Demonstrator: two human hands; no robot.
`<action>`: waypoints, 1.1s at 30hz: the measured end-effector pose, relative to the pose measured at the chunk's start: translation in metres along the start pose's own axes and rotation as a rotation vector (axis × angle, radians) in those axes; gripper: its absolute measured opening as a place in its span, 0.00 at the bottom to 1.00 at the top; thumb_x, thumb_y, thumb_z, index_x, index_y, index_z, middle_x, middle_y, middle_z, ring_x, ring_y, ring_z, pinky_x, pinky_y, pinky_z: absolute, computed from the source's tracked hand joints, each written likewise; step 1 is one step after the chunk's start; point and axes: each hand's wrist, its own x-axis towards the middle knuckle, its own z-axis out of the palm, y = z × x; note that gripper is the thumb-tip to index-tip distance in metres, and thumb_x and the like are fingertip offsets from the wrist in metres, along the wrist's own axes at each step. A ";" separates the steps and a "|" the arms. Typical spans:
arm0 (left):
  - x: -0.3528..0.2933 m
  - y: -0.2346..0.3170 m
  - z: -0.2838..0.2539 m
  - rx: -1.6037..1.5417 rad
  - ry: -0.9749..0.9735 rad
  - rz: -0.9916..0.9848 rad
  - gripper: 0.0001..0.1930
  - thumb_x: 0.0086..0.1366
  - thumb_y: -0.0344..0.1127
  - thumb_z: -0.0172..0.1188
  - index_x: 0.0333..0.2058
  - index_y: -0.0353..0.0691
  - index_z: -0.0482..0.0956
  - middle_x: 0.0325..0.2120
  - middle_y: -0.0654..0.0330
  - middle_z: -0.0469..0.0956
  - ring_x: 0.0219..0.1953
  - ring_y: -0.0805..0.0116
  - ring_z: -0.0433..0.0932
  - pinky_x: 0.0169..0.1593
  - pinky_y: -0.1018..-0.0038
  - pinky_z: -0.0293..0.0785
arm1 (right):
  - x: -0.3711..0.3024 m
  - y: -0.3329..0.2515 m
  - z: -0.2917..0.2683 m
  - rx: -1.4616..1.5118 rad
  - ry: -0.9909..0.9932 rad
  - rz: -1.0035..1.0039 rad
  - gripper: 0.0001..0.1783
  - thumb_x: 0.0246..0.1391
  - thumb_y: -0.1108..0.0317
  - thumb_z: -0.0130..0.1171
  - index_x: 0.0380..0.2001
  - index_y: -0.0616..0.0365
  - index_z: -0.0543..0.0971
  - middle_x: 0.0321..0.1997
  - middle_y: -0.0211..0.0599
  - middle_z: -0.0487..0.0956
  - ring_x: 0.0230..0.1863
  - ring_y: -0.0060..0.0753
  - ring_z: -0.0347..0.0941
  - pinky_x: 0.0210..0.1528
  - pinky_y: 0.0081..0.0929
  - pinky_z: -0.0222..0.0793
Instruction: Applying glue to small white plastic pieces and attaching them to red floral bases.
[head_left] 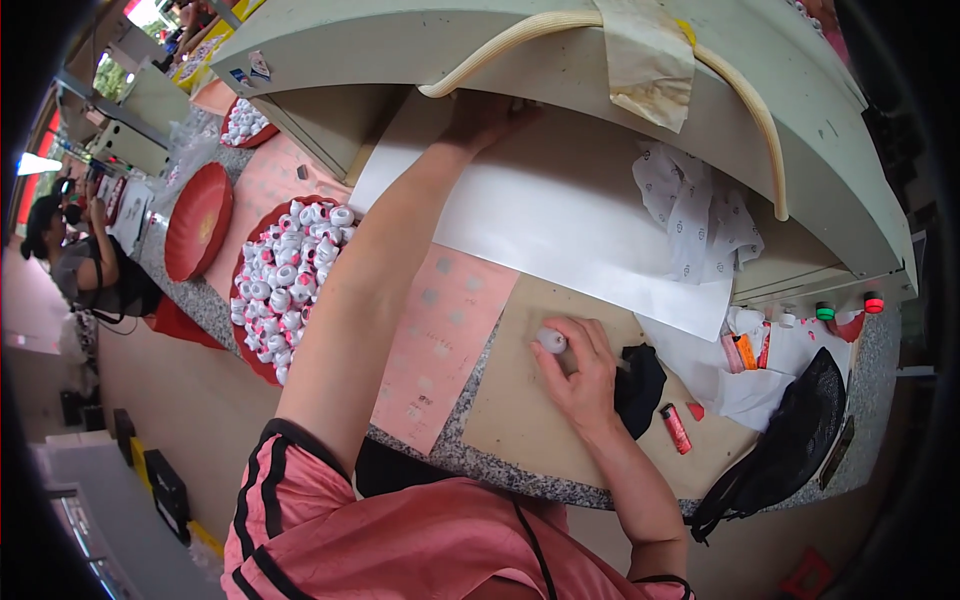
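Note:
My left arm stretches far forward over a red basket [238,285] heaped with small white rounded pieces [285,285] marked in pink. My left hand [487,120] is in the shadow under the front of a pale grey machine housing [520,45], above a white sheet [590,265]. Its fingers are too dark to make out. Close to me, my right hand [580,375] pinches a small whitish rounded piece [551,341] between thumb and fingers, over a tan sheet [520,400]. A black cloth [638,390] lies against that hand's outer side.
A pink lighter [676,429] and black mesh bag [775,450] lie at right, near green [825,311] and red buttons [874,302]. Crumpled printed tissue [685,210] sits under the housing, whose edge carries a cream tube [765,110]. A shallow red tray [199,222] and another person [95,260] are at left.

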 end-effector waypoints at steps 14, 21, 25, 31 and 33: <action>-0.013 -0.001 -0.013 0.462 0.066 -0.269 0.33 0.49 0.65 0.51 0.45 0.44 0.72 0.41 0.55 0.71 0.44 0.51 0.68 0.43 0.50 0.62 | -0.005 -0.007 0.010 -0.018 -0.027 0.042 0.14 0.42 0.74 0.62 0.35 0.62 0.75 0.34 0.37 0.74 0.34 0.32 0.71 0.37 0.25 0.66; -0.006 0.007 0.018 0.360 -0.049 -0.268 0.38 0.47 0.69 0.50 0.47 0.42 0.71 0.41 0.56 0.71 0.48 0.53 0.64 0.50 0.49 0.56 | -0.002 -0.014 0.010 -0.099 -0.062 0.060 0.14 0.43 0.73 0.62 0.36 0.62 0.75 0.35 0.38 0.74 0.35 0.31 0.71 0.38 0.23 0.66; 0.007 0.009 0.061 0.343 0.044 -0.252 0.34 0.51 0.65 0.49 0.47 0.42 0.71 0.43 0.56 0.70 0.48 0.53 0.64 0.51 0.48 0.55 | -0.005 -0.009 0.012 -0.102 -0.074 0.058 0.14 0.44 0.73 0.61 0.36 0.63 0.75 0.35 0.39 0.74 0.35 0.30 0.71 0.38 0.22 0.66; 0.005 0.035 0.014 0.583 -0.059 -0.507 0.21 0.58 0.50 0.47 0.44 0.45 0.74 0.42 0.58 0.70 0.50 0.52 0.62 0.52 0.46 0.55 | -0.005 -0.012 0.011 -0.082 -0.035 0.133 0.14 0.41 0.74 0.63 0.35 0.61 0.75 0.33 0.41 0.75 0.35 0.36 0.72 0.37 0.25 0.67; -0.007 0.032 -0.008 0.582 -0.134 -0.592 0.18 0.58 0.47 0.47 0.43 0.46 0.75 0.42 0.58 0.70 0.50 0.52 0.62 0.51 0.46 0.55 | -0.006 -0.010 0.014 -0.072 -0.034 0.104 0.13 0.42 0.74 0.63 0.35 0.60 0.75 0.34 0.40 0.75 0.34 0.34 0.72 0.36 0.24 0.67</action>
